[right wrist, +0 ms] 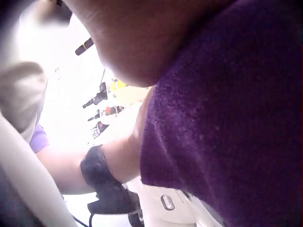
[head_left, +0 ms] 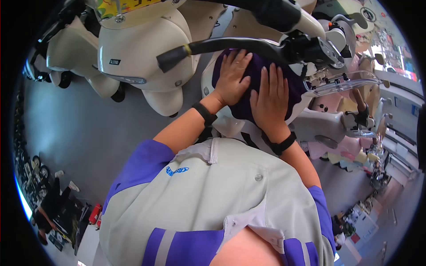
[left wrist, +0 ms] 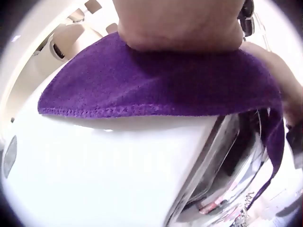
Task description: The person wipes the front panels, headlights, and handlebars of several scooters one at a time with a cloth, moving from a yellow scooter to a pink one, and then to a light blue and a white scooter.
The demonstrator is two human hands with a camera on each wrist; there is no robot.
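1. Head view: two hands lie side by side, flat on one purple cloth [head_left: 248,84] spread over the cream front panel of a scooter [head_left: 230,119]. The left hand [head_left: 233,77] has straight, slightly spread fingers pressing the cloth and grips nothing. The right hand [head_left: 270,99] is the same, palm down, fingers straight and pointing up. Each wrist has a black band, two in all.
2. Head view, blockers: a black brake lever [head_left: 222,46] and the handlebar cross just above the fingertips and cut off the cloth's top edge. The person's grey and purple shirt [head_left: 213,204] fills the lower frame and hides the scooter's lower body.
3. Head view, surroundings: a second cream scooter [head_left: 142,57] stands to the left on the grey floor [head_left: 75,133], with more pale and pink scooters to the right. The exact count is hard to tell because they overlap.
4. Left wrist view: the left hand [left wrist: 180,23] is cut off at the top, with only its heel resting on the purple cloth [left wrist: 156,80]. The stitched hem lies on the white panel [left wrist: 104,170]. Fingers not visible.
5. Right wrist view: very close and blurred. The right hand [right wrist: 142,38] is a dark mass above the cloth [right wrist: 227,118], fingers unreadable. The left wrist's black band [right wrist: 99,170] shows below.
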